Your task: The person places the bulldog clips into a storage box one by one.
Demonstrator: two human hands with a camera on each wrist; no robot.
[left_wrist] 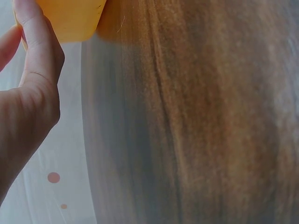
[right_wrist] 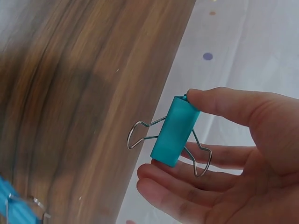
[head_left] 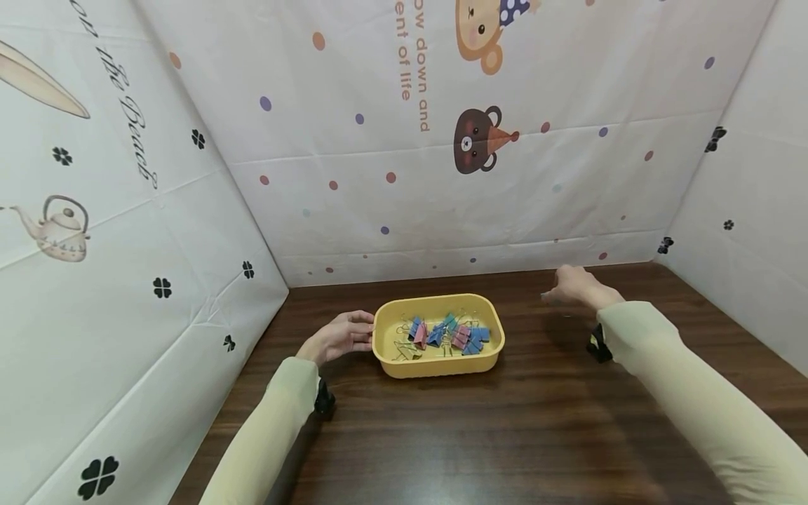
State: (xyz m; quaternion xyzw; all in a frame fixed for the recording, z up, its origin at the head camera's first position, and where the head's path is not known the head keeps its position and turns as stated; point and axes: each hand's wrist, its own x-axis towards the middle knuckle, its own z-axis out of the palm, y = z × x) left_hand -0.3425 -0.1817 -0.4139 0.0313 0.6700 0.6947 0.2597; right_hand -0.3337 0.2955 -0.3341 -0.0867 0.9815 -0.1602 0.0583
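A yellow plastic basket sits on the dark wooden table and holds several binder clips in blue, pink, teal and yellow. My left hand is at its left end, relaxed fingers against the outer wall; the left wrist view shows these fingers overlapping the yellow wall. Off to the basket's right, my right hand is raised over the table. It pinches a teal binder clip by its ends between thumb and fingers, both wire handles spread outward.
A second blue clip shows partly at the lower left edge of the right wrist view. White printed sheets rise behind and on both sides of the wooden table.
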